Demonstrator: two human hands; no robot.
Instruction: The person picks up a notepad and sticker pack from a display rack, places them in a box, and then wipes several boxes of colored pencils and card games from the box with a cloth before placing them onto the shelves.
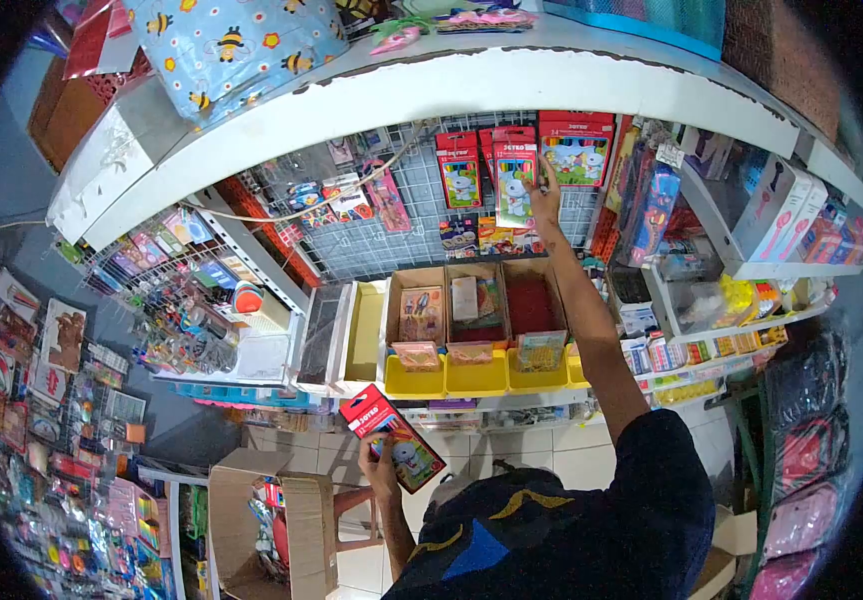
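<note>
In my left hand (381, 472) is a red box of coloured pencils (398, 437), tilted, gripped at its lower left side in front of the shelf. My right arm is stretched up to the wire grid, where my right hand (545, 205) grips the right edge of a second box of coloured pencils (515, 205). Whether that box hangs on a hook cannot be made out. Similar red boxes surround it: a narrow pencil box (459, 172) to the left and a wider pencil box (576, 158) to the right.
Below the grid stand cardboard boxes (421, 275) and yellow bins (476, 377). A white curved shelf edge (431, 88) runs overhead. Packaged goods (651, 215) hang at the right. An open carton (308, 535) stands at lower left, near crowded displays (71, 460).
</note>
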